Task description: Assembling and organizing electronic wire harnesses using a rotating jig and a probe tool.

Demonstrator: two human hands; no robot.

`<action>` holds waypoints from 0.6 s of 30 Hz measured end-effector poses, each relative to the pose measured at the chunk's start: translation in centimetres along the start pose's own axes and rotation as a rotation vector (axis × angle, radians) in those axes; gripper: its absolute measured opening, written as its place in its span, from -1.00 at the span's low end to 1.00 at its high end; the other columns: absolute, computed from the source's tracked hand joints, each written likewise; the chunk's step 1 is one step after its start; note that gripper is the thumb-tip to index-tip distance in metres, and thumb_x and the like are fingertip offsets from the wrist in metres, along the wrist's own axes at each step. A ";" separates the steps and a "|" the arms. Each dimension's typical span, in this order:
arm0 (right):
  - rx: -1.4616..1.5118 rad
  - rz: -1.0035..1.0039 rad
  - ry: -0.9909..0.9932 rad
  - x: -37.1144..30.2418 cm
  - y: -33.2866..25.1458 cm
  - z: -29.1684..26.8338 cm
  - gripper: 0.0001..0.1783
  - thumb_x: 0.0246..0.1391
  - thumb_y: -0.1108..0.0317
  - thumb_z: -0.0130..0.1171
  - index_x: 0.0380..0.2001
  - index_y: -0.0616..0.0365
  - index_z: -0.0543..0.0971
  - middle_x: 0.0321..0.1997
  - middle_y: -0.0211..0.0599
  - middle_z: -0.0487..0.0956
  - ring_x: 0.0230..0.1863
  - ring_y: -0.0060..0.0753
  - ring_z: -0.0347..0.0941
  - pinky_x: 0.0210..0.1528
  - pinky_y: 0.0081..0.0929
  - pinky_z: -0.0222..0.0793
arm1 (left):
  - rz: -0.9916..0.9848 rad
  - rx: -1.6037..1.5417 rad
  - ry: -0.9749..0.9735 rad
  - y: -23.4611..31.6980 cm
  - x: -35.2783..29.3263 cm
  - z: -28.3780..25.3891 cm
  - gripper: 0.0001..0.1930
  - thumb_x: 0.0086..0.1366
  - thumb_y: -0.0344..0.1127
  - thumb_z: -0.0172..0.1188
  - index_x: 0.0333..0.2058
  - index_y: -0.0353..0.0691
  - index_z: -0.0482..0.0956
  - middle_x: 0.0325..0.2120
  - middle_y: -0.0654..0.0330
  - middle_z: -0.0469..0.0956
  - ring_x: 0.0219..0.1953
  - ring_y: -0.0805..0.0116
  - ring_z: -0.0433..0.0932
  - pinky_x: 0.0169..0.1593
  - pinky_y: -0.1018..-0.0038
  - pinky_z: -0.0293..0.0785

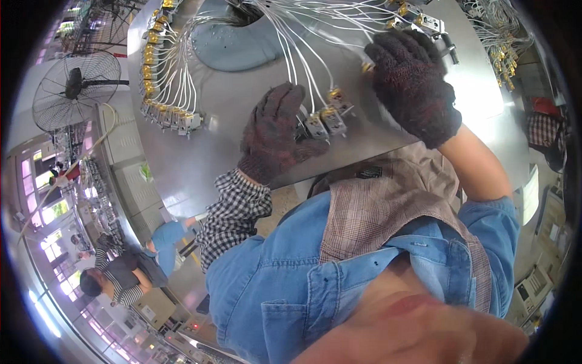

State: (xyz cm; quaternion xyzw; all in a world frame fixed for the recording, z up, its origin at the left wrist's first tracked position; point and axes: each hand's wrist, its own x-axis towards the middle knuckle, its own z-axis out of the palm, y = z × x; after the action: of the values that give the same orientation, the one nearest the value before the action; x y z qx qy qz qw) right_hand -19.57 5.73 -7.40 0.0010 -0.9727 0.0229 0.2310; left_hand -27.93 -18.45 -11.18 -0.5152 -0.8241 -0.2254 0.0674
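My left hand (274, 130), in a dark maroon knitted glove, lies palm down on the metal table (230, 158). Its fingers are stretched out and its thumb is spread, beside a small group of metal blocks (330, 121) with brass-coloured terminals and white wires. Farther right, my right hand (415, 85), gloved alike, is closed with curled fingers; what they hold is hidden. A wire end with a yellow terminal (367, 67) shows at its left edge. White wires (297, 42) run from the blocks to the far edge.
A curved row of similar wired blocks (148, 73) lines the table's left side, around a grey pad (236, 45). More blocks (430, 24) lie beyond my right hand. Wire bundles (500, 54) hang at far right. A fan (76, 85) and a seated co-worker (121, 279) are at left.
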 end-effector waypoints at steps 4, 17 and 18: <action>0.074 -0.272 -0.297 -1.0 -3.1 -0.4 -0.72 -0.04 0.27 0.11 -0.20 -0.03 0.54 -0.06 -0.37 0.51 0.14 -0.35 0.37 0.35 -0.14 0.02 | -0.055 0.011 -0.029 1.9 -0.2 0.0 -0.12 -0.11 0.14 0.41 0.09 -0.33 0.34 -0.01 -0.07 0.42 0.02 0.00 0.45 0.07 0.17 0.41; 0.236 -0.077 -0.318 -1.4 -0.1 -1.0 -0.14 -0.14 0.18 0.36 0.28 -0.23 0.24 0.22 -0.20 0.37 0.19 -0.15 0.35 0.18 -0.26 0.34 | -0.042 0.230 0.021 -0.3 -2.1 -0.4 -0.29 -0.09 0.22 0.30 -0.06 -0.19 0.49 -0.13 0.09 0.46 -0.04 0.06 0.44 0.05 0.14 0.40; 0.385 -0.076 -0.415 -2.0 -0.7 -0.8 -0.15 -0.14 0.21 0.35 0.27 -0.23 0.24 0.22 -0.21 0.37 0.17 -0.17 0.37 0.15 -0.28 0.37 | -0.048 0.234 0.022 -0.3 -2.2 -0.4 -0.29 -0.07 0.24 0.28 -0.07 -0.20 0.49 -0.13 0.10 0.47 -0.04 0.06 0.45 0.05 0.14 0.40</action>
State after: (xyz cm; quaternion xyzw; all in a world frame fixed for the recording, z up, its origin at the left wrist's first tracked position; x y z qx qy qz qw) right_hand -17.44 5.08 -7.51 0.0860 -0.9762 0.1977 0.0233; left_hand -27.24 -20.50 -11.67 -0.4813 -0.8562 -0.1350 0.1306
